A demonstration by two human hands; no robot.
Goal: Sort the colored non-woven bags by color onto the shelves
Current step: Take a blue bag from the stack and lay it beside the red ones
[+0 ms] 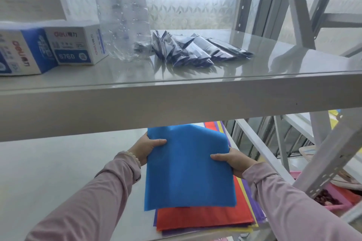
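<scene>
upper shelf (176,101) hides blue bag's (188,166) far edge.

Storeroom: grey metal shelving (176,101) holding boxed stationery (74,45).

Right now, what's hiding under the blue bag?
Under the blue bag, held by the left hand and right hand, a red bag tops a stack with purple and yellow edges peeking out. How many bags lie beneath is covered.
</scene>
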